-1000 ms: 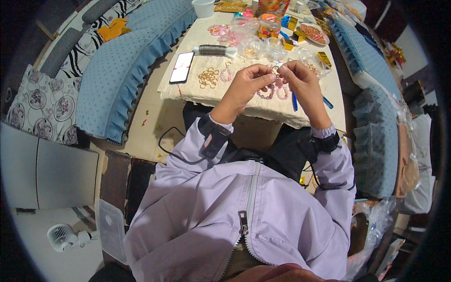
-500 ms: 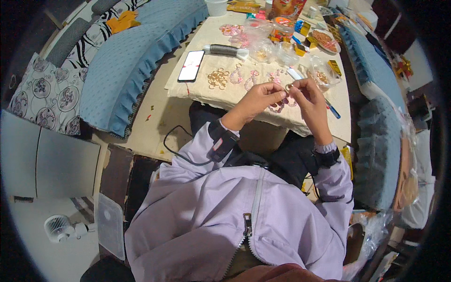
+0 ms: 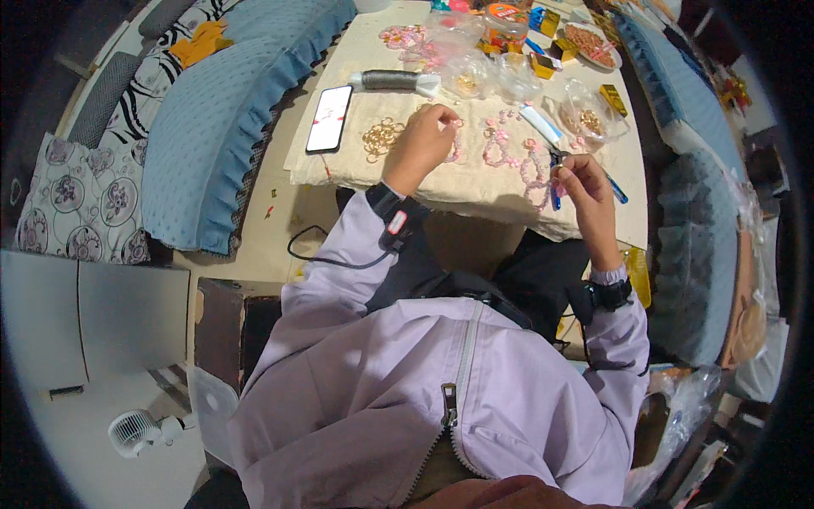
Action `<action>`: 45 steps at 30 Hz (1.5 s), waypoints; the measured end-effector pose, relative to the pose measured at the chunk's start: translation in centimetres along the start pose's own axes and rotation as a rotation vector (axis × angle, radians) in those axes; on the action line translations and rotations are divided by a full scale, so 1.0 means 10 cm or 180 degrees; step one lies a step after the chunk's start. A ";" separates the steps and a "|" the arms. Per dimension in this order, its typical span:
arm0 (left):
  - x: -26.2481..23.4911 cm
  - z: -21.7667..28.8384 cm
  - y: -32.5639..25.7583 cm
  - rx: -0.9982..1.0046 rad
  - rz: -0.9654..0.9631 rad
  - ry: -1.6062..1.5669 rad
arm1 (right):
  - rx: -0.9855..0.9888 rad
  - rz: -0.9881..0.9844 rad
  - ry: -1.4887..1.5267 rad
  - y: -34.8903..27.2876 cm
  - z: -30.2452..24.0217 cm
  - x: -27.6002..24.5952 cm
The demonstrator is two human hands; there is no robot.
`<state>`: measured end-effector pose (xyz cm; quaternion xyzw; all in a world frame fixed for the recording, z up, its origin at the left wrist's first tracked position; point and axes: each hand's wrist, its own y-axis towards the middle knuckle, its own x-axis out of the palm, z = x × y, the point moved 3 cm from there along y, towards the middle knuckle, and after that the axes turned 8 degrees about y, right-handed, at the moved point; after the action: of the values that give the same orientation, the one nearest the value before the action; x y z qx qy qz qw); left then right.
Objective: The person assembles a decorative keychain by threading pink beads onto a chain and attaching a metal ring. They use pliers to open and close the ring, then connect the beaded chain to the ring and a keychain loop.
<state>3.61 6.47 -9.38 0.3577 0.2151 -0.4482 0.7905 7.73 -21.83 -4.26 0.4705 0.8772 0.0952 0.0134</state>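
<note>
On the cream cloth, my left hand (image 3: 426, 142) is closed in a pinch at the top of a pink beaded strand (image 3: 456, 149), which partly disappears behind the fingers. Beside its wrist lies a pile of gold rings (image 3: 382, 138). My right hand (image 3: 588, 193) is at the right with thumb and forefinger together on a small pale thing, too small to make out. Blue-handled pliers (image 3: 620, 193) lie under and around that hand, partly hidden by it. Between the hands rest more pink beaded strands (image 3: 498, 149), and another beaded loop (image 3: 536, 193) is close to the right fingertips.
A lit phone (image 3: 329, 120) and a spool of dark wire (image 3: 392, 81) lie to the left. A white tube (image 3: 541, 125), a clear bag with gold pieces (image 3: 591, 119), plastic tubs (image 3: 517, 78) and a plate of beads (image 3: 591, 46) stand farther back. Blue-covered seats (image 3: 246, 110) flank the table.
My hands, together over the beads before, have moved apart. The left went up and left to a beaded strand; the right shifted right and down over the pliers. The view has shifted slightly.
</note>
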 end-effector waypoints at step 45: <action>-0.17 0.51 -0.19 -0.0029 -0.0308 -0.1753 | 0.0208 -0.0457 -0.0051 0.09 -0.10 0.46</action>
<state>1.20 2.91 -5.66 0.2081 0.0110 -0.5648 0.7984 5.78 -17.72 -2.83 0.4073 0.9112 0.0616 0.0118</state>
